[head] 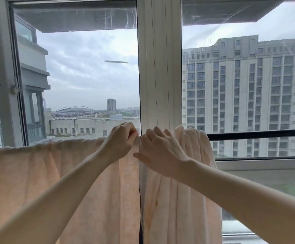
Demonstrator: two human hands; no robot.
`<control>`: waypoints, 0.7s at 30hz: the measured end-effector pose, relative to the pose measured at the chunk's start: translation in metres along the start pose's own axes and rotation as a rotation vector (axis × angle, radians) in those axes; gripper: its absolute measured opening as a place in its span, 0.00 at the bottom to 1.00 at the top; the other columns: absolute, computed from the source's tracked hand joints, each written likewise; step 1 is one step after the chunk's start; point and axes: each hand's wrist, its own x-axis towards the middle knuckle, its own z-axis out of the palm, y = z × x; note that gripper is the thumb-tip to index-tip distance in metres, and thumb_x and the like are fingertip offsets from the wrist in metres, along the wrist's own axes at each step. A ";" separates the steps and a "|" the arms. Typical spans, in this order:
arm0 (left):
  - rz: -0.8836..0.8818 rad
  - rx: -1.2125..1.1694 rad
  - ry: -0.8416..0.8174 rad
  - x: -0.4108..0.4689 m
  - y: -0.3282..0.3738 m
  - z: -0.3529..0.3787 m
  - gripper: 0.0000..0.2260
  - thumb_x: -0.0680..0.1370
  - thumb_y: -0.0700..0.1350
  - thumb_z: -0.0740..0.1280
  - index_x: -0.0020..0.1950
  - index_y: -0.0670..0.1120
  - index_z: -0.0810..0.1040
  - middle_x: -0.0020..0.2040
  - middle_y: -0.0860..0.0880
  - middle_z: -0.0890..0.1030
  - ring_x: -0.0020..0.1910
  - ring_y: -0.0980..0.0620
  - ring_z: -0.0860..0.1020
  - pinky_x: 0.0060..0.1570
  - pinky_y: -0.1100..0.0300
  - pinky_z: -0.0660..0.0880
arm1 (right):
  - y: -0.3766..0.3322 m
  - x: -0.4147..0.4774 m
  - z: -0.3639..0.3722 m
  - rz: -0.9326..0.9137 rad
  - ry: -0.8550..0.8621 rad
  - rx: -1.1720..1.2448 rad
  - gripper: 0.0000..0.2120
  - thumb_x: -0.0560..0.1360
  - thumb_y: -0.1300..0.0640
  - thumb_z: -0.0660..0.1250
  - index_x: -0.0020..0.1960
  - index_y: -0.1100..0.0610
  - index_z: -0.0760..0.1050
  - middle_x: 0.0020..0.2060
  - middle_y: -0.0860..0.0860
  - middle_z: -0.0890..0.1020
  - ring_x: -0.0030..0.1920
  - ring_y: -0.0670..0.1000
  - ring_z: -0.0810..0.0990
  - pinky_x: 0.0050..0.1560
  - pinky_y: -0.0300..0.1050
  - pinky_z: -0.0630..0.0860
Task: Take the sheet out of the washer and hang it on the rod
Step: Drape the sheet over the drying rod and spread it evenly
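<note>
Head view at a window. Shows a pale peach sheet draped over a dark horizontal rod. Spread wide along the left stretch of the rod, hiding it there. Gathered into thick vertical folds near the middle of the rod, just right of the hands. Right stretch of the rod bare, running on to the right edge of the view.

Left hand: raised to the crest of the sheet on the rod, fingers curled in tight, thumb and fingertips pinching the cloth at its top fold.

Right hand: just beside the left hand, nearly touching it. Fingers bent over the top of the sheet and gripping the cloth, their tips hidden behind the fold. Thumb stretched out to the left, lying against the hanging cloth below.

Both forearms bare, reaching up from the lower corners of the view.

Thin dark vertical line running down from under the hands, between the spread part and the gathered part; seam, edge or gap, cannot tell.

Behind the rod: white window post at centre. To its left an open casement; through the right pane a tall pale building; beyond the opening, low rooftops under an overcast sky.
</note>
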 end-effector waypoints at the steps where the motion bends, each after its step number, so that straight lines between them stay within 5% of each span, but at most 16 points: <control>1: -0.007 -0.002 0.002 0.000 0.000 -0.001 0.06 0.78 0.41 0.63 0.42 0.43 0.76 0.39 0.52 0.78 0.40 0.57 0.74 0.36 0.69 0.67 | -0.010 0.003 0.005 0.040 -0.022 -0.026 0.24 0.72 0.38 0.66 0.50 0.59 0.79 0.44 0.53 0.80 0.48 0.54 0.77 0.47 0.52 0.74; 8: -0.011 0.003 0.008 -0.003 -0.013 -0.005 0.06 0.79 0.41 0.63 0.42 0.44 0.76 0.40 0.54 0.77 0.39 0.58 0.74 0.37 0.71 0.67 | -0.027 0.016 0.017 0.170 -0.065 -0.138 0.17 0.57 0.53 0.77 0.44 0.57 0.81 0.39 0.53 0.79 0.40 0.54 0.77 0.37 0.47 0.74; 14: 0.041 0.027 -0.020 -0.003 -0.014 -0.003 0.05 0.79 0.41 0.63 0.43 0.45 0.74 0.41 0.52 0.76 0.39 0.59 0.73 0.37 0.70 0.67 | -0.010 0.018 0.002 0.220 -0.098 -0.207 0.06 0.72 0.57 0.68 0.44 0.57 0.72 0.25 0.47 0.67 0.24 0.49 0.68 0.27 0.40 0.64; 17: 0.006 0.033 -0.144 0.006 -0.013 -0.010 0.05 0.79 0.41 0.63 0.44 0.45 0.75 0.40 0.51 0.77 0.39 0.59 0.73 0.37 0.68 0.67 | 0.012 0.020 -0.023 0.287 -0.165 -0.005 0.04 0.77 0.59 0.63 0.45 0.58 0.70 0.29 0.48 0.72 0.32 0.50 0.76 0.32 0.41 0.71; 21: -0.033 -0.009 -0.265 0.023 -0.005 -0.016 0.05 0.77 0.41 0.66 0.44 0.43 0.80 0.39 0.52 0.80 0.38 0.56 0.77 0.34 0.66 0.72 | 0.045 0.031 -0.039 0.597 -0.027 0.427 0.04 0.75 0.59 0.68 0.42 0.59 0.79 0.34 0.50 0.81 0.34 0.46 0.80 0.30 0.34 0.76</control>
